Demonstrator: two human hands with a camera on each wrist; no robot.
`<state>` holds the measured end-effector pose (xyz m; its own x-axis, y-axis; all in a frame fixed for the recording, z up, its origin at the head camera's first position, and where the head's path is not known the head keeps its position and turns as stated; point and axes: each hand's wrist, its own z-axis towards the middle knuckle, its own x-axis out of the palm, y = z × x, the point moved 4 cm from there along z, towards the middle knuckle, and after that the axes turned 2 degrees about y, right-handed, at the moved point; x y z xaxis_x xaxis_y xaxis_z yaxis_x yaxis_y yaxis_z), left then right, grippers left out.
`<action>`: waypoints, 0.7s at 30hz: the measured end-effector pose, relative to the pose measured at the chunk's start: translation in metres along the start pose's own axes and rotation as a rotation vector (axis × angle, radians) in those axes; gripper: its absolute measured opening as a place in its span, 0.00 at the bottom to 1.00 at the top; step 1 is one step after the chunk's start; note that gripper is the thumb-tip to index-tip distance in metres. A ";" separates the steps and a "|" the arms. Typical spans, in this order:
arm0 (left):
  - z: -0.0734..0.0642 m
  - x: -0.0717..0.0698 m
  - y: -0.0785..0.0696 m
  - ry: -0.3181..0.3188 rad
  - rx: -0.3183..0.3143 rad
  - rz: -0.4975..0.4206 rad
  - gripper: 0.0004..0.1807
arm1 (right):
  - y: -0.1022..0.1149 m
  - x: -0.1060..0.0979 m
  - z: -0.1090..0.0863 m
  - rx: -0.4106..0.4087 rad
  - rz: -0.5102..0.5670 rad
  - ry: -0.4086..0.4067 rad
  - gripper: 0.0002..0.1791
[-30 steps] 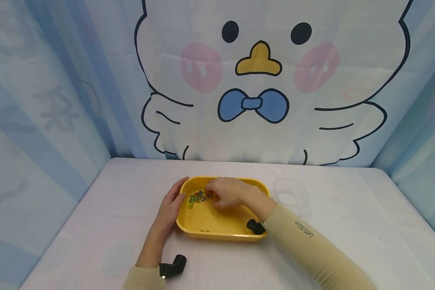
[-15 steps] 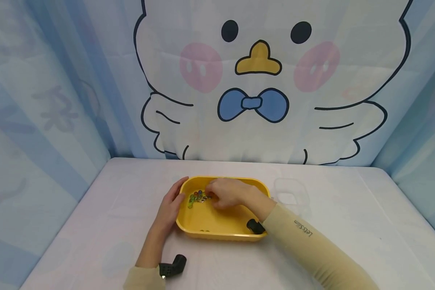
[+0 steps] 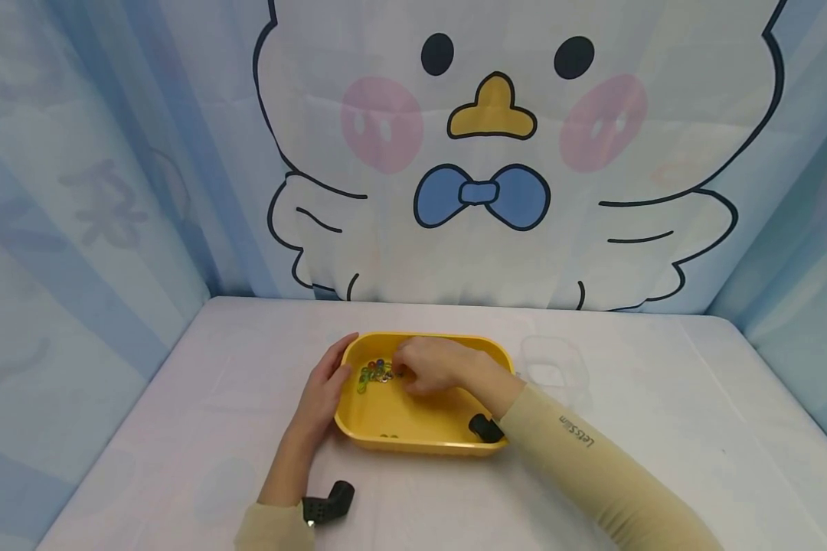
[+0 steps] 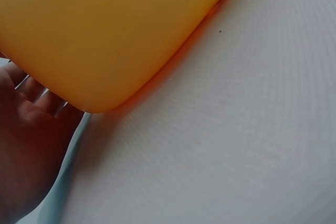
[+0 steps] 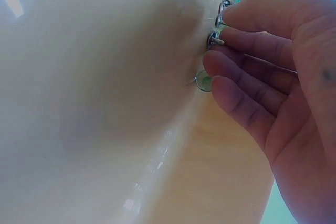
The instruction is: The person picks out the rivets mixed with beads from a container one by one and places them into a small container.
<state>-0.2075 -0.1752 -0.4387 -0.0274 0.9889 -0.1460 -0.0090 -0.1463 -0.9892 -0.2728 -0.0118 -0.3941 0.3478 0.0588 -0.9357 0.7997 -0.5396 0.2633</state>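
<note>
A yellow plastic basin stands on the table, with a small cluster of coloured glass marbles at its left inside. My left hand holds the basin by its left side, thumb at the rim; in the left wrist view that hand has its fingers partly hidden behind the basin wall. Inside the basin, my right hand is lowered at the marbles' right edge. Seen from the right wrist, the thumb and forefinger of this hand pinch at a marble, mostly covered; another clear marble lies by the lower fingertips.
Small round things show just above the basin's near rim. A transparent container sits on the white table right of the basin. Behind the table hangs a printed curtain, with cloth on both sides too.
Both hands and the basin keep their places. The whole head view has shifted up very slightly; the right fingers stay at the marbles.
</note>
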 end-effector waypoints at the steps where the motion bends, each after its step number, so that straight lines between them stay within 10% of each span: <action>1: 0.000 0.000 0.000 0.000 -0.001 0.000 0.27 | 0.000 0.000 0.000 -0.001 0.004 0.001 0.10; 21: -0.001 0.000 0.000 -0.008 -0.012 0.010 0.27 | -0.001 0.005 0.002 -0.060 0.055 0.020 0.04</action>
<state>-0.2065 -0.1747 -0.4385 -0.0358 0.9872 -0.1556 0.0028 -0.1556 -0.9878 -0.2730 -0.0125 -0.3995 0.4009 0.0479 -0.9149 0.8072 -0.4908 0.3280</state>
